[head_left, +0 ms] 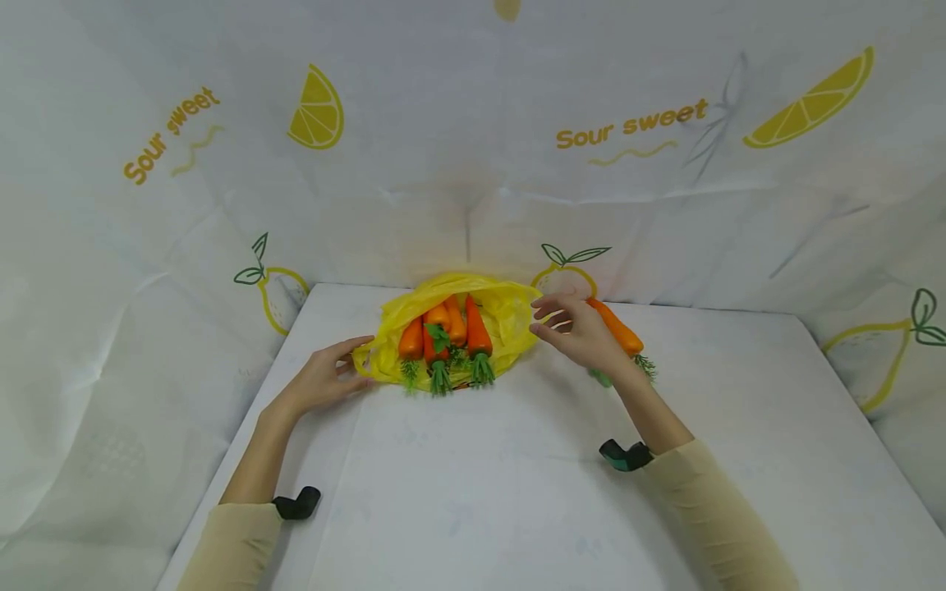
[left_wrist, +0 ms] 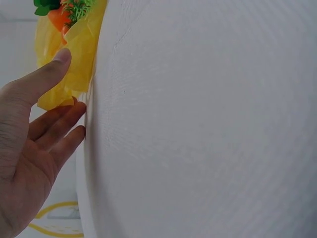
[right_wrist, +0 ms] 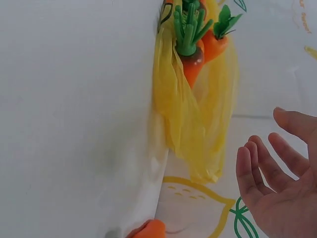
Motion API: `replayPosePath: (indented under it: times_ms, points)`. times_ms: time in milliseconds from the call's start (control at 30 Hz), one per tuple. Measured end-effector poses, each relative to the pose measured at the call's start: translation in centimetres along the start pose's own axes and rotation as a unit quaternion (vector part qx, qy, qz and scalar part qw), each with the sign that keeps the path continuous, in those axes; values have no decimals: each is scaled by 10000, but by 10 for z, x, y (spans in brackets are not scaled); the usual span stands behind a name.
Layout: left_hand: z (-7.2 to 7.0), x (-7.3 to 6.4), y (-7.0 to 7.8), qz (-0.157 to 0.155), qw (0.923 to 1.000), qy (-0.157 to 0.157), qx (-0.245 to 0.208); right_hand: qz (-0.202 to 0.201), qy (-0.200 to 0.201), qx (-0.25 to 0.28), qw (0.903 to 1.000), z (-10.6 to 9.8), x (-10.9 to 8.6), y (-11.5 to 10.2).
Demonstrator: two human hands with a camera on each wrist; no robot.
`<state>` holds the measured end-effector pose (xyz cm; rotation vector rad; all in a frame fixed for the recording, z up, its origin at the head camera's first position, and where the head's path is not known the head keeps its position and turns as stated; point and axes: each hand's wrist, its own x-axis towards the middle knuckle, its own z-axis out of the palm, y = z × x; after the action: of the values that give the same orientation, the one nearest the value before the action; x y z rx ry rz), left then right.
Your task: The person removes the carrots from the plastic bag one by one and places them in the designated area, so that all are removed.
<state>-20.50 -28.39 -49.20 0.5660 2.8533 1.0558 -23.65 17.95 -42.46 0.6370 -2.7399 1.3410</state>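
Observation:
A crumpled yellow plastic bag (head_left: 510, 305) lies with its mouth facing me, several orange carrots (head_left: 479, 332) with green tops inside. At the bag's left edge is my left hand (head_left: 323, 380). In the left wrist view its thumb overlaps the yellow plastic, while the fingers (left_wrist: 68, 119) reach the bag's lower corner, spread apart from the thumb. My right hand (head_left: 580, 330) hovers beside the bag's right rim, fingers loosely bent and holding nothing. A gap separates that hand from the bag in the right wrist view.
Another carrot (head_left: 619, 330) lies right of the bag, partly hidden behind my right hand and forearm. The white table (head_left: 458, 484) meets a hanging white cloth (head_left: 443, 123) printed with lemons just behind the bag. Black wrist mounts (head_left: 297, 503) stick out from both cuffs.

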Motion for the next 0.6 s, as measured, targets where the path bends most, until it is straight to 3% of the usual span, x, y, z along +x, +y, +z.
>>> replayPosePath:
  times_ms: [233,600]
  points:
    - [0,1,1,15,10000,-22,-22,-131,-154,117,9997,14,7,-2]
    - [1,0,-1,-6,10000,15,-7,129,-813,228,9963,43,19,-6]
